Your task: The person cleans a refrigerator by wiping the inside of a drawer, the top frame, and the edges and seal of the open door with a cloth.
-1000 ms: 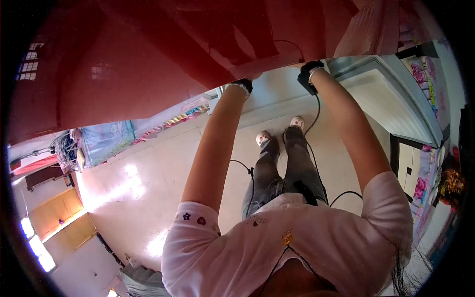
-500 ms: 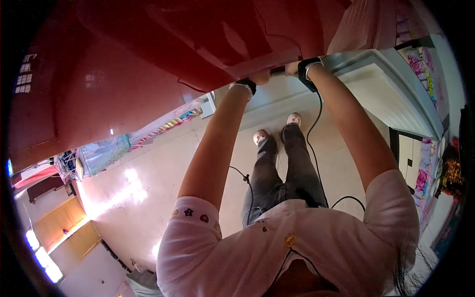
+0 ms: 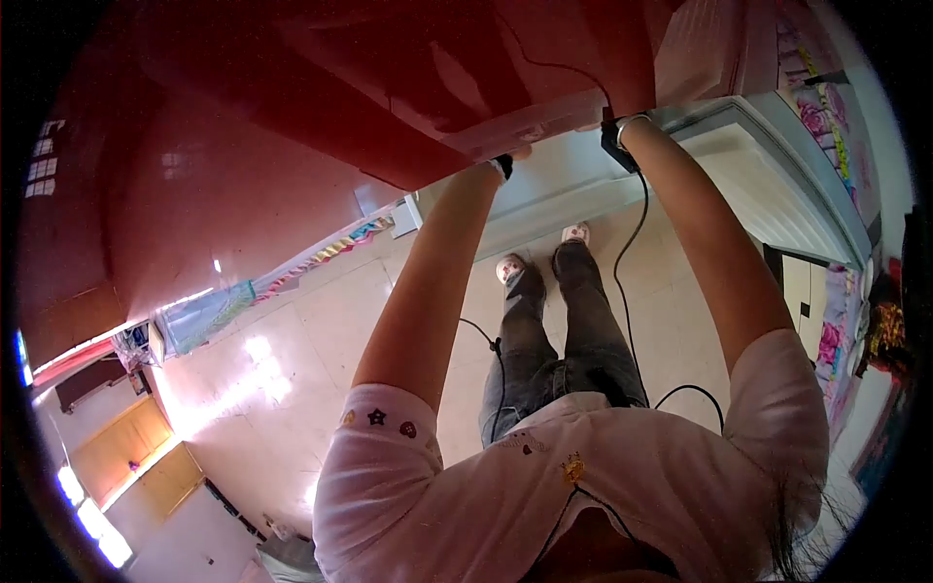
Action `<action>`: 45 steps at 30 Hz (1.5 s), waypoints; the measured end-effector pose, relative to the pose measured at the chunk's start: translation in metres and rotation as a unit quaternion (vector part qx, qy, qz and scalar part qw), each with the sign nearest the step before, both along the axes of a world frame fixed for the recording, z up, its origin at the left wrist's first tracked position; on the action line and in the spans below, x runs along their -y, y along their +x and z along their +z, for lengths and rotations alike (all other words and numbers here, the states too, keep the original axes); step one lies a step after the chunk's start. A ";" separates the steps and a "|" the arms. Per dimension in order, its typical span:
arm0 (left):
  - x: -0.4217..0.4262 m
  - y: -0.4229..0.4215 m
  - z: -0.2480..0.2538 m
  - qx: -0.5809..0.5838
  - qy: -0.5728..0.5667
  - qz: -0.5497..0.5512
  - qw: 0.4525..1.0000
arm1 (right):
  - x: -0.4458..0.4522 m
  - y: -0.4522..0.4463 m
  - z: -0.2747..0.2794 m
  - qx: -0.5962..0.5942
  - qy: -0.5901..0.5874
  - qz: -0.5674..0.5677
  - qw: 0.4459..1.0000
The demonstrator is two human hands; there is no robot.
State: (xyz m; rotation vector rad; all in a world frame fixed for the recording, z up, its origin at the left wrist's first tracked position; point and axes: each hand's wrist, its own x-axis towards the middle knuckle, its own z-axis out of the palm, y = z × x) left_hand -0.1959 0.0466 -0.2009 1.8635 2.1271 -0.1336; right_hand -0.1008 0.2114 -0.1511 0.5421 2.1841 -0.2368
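Note:
A glossy red panel point(image 3: 292, 126), which looks like a refrigerator door, fills the top of the head view. Just past its lower edge, a small part of my left hand point(image 3: 522, 153) shows beyond a dark wristband; the fingers are mostly hidden. My right hand point(image 3: 595, 126) lies by the same edge, largely covered by the panel and by a black device point(image 3: 618, 146) strapped at the wrist. Whether either hand grips anything cannot be made out. Beside my right forearm, a white-lined door point(image 3: 768, 175) with a grey rim stands ajar.
A black cable point(image 3: 627, 253) hangs from the right wrist device past my legs. Pale floor tiles point(image 3: 408, 321) lie below, with my shoes point(image 3: 575, 233) near the appliance base. Flowered fabric point(image 3: 831, 330) hangs at the right; a wooden cabinet point(image 3: 121, 437) stands far left.
My right hand has moved slightly right and further behind the red edge. My left hand has shifted slightly right, and less of it shows. A pale strip now appears along the panel's edge.

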 end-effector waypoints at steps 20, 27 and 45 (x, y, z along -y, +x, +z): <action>0.039 0.034 0.088 0.158 -0.295 -0.044 0.941 | 0.040 0.006 -0.042 0.169 -0.152 0.023 0.973; 0.104 -0.036 0.038 0.085 -0.068 0.191 0.975 | 0.056 -0.047 -0.021 0.022 -0.050 0.041 0.998; 0.087 -0.035 0.017 0.061 -0.125 0.254 0.957 | 0.145 -0.047 0.048 0.025 -0.067 0.125 0.990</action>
